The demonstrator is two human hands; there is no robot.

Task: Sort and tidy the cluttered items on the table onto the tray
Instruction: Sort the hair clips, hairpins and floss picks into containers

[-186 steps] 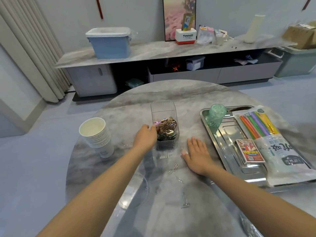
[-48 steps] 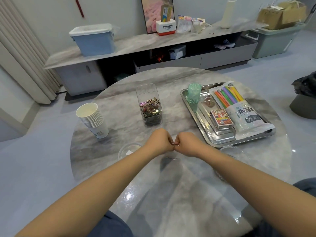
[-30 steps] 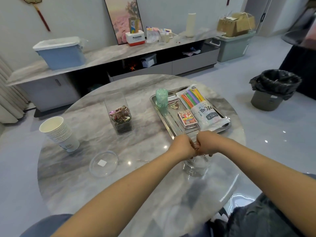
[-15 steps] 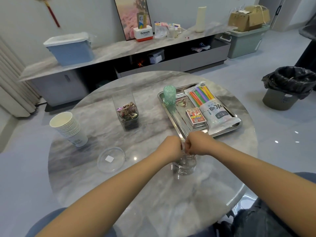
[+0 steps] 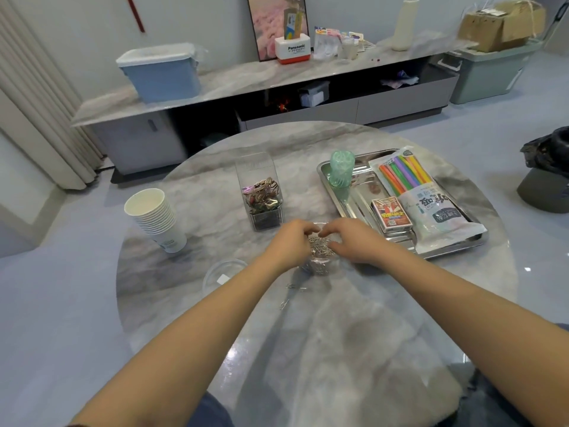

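Both hands, left hand (image 5: 291, 243) and right hand (image 5: 351, 240), curl their fingers around a clear jar (image 5: 320, 257) of paper clips mid-bench, just left of the tray (image 5: 345, 208) near edge; open bench lies nearer.

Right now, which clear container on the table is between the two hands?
The round jar of paper clips, between left hand and right hand; the tall box stands farther back.

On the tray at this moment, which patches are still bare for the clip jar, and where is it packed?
The metal tray has bare steel between the green cup and the card box, plus a strip along its left rim. Its right half is packed: the straw packet covers it. Both hands, left hand and right hand, crowd the small clear jar.
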